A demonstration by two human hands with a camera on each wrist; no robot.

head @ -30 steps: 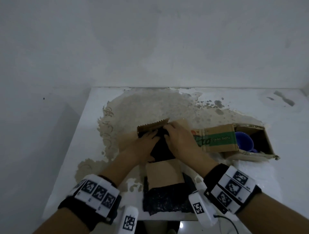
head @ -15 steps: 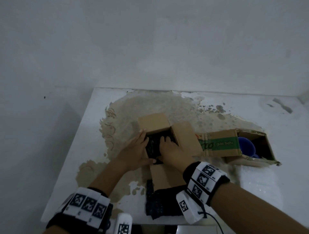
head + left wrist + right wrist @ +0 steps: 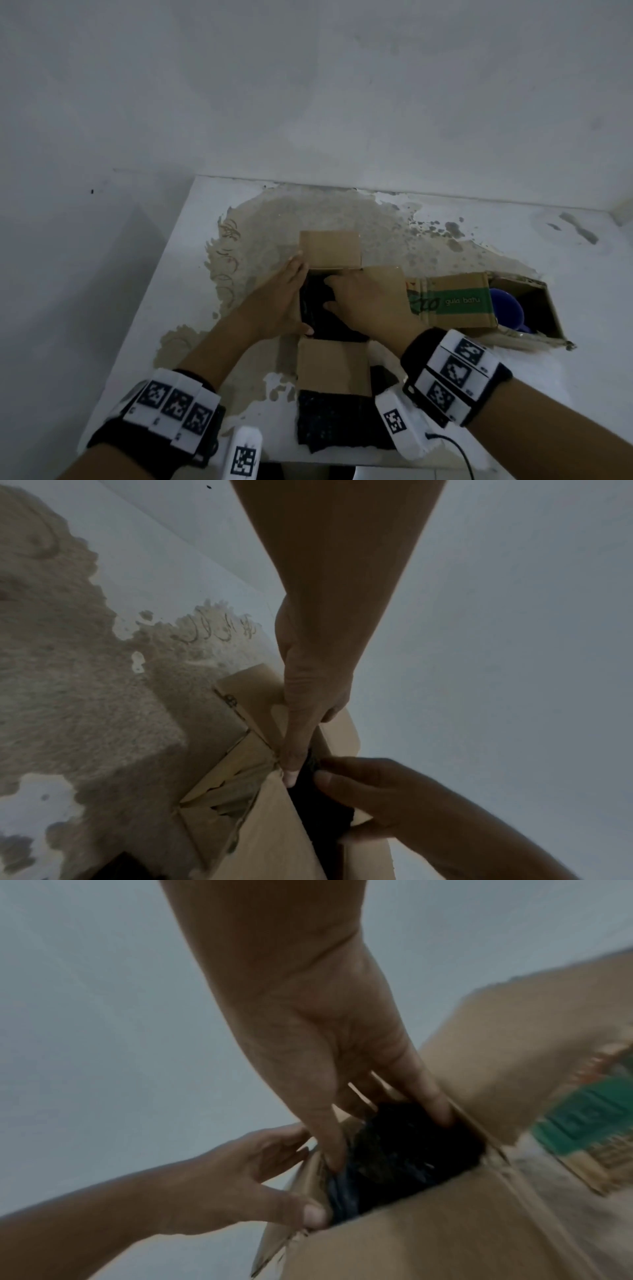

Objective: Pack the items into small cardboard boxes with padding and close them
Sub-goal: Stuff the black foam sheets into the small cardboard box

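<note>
White, stained tabletop (image 3: 144, 308) against a bare wall: small cardboard box (image 3: 334, 368) at centre, black padding (image 3: 318, 308) inside. Since a second ago its flaps have sprung open. Left hand (image 3: 277, 305) flat against the left flap, right hand (image 3: 363, 301) pushing padding down with straight fingers; closing remains.

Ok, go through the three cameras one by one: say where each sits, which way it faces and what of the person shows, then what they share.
Head: on the person's head, facing forward and down at the white table; both forearms, left hand and right hand at the small cardboard box.
Left wrist: on the left wrist, looking along the left hand at the box's left wall; right fingertips show.
Right wrist: on the right wrist, looking along its fingers into the black padding.
Shared: all show both hands, the box and the padding.
</note>
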